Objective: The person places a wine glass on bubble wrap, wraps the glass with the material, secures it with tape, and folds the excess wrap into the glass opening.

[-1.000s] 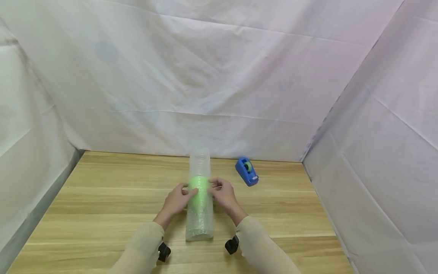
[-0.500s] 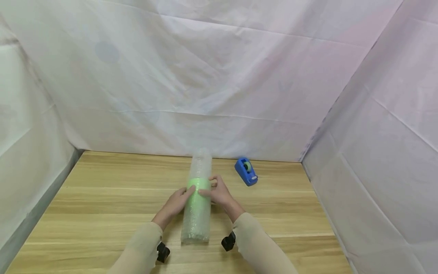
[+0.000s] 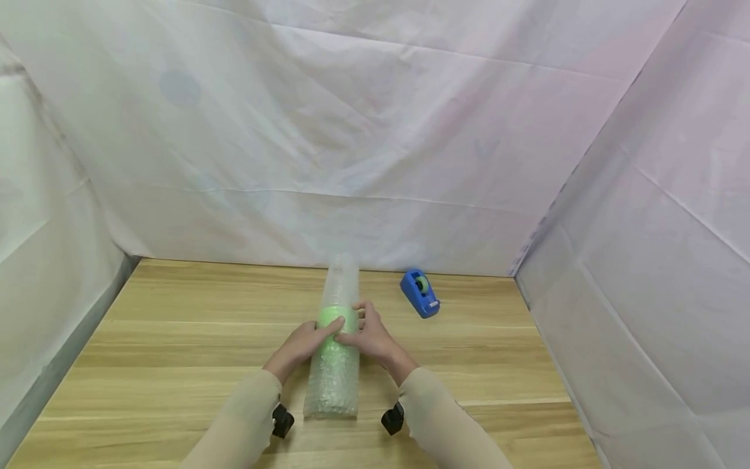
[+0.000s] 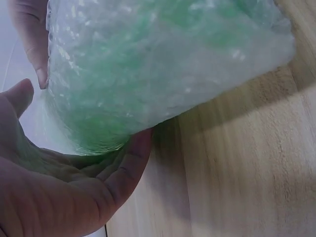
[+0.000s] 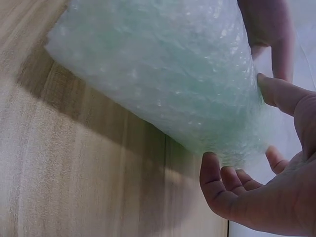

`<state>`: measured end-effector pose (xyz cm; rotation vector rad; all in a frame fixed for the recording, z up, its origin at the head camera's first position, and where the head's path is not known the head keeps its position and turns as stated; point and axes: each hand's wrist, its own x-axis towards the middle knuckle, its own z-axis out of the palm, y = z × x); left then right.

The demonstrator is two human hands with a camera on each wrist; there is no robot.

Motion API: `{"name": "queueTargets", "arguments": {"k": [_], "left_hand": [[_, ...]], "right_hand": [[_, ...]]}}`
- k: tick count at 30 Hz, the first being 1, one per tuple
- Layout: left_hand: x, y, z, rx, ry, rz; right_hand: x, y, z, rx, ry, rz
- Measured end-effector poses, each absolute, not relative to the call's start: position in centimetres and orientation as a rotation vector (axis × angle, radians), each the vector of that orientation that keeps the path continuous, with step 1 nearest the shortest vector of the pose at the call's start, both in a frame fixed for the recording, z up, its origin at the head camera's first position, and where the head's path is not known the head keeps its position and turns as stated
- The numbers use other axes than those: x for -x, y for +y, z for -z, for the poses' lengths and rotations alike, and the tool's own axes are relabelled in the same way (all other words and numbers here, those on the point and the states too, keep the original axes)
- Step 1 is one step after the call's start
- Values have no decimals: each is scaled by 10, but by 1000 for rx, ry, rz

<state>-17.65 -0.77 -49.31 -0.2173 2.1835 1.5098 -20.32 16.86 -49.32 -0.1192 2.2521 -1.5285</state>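
Note:
A long bubble-wrap roll (image 3: 334, 387) lies on the table, its far end pointing toward the back curtain. Something bright green (image 3: 334, 352) shows through its layers; its kind is hidden by the wrap. My left hand (image 3: 300, 344) holds the roll's left side, thumb over the top and fingers curving underneath in the left wrist view. From the right, my right hand (image 3: 375, 339) grips the roll with its thumb on top, close to the left thumb. In the right wrist view its fingertips (image 5: 211, 163) reach the underside of the wrap (image 5: 163, 74).
A blue tape dispenser (image 3: 420, 294) with a roll of tape stands to the right, near the table's back edge. White curtains (image 3: 375, 130) hang behind and along both sides of the wooden table (image 3: 176, 365).
The roll has turned a little under my hands, and its near end has shifted left. Less green shows clearly through the wrap. My right thumb has moved left across the top.

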Motion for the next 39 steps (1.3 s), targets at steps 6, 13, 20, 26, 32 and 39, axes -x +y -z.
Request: {"name": "queueTargets", "arguments": {"k": [6,13,20,26,32,39], "left_hand": [[179,-8,492,210,2231,-1489],[180,-9,494,237,2264,-1449],[179,-11,494,288,2279,-1443],[178,-11,493,302,2311,-1434],[177,-13,493,318,2357,-1373],[176,-13,494,304,2368,-1373]], "right_hand": [[200,166,494,168,2304,1495],[199,167,489,162,2311,1444],[205,176,487,208,2249,1419],[218,195,486,211,2331,1401],[242,234,489,11,2669,1345],[272,288,497,-416,2860,1284]]}}
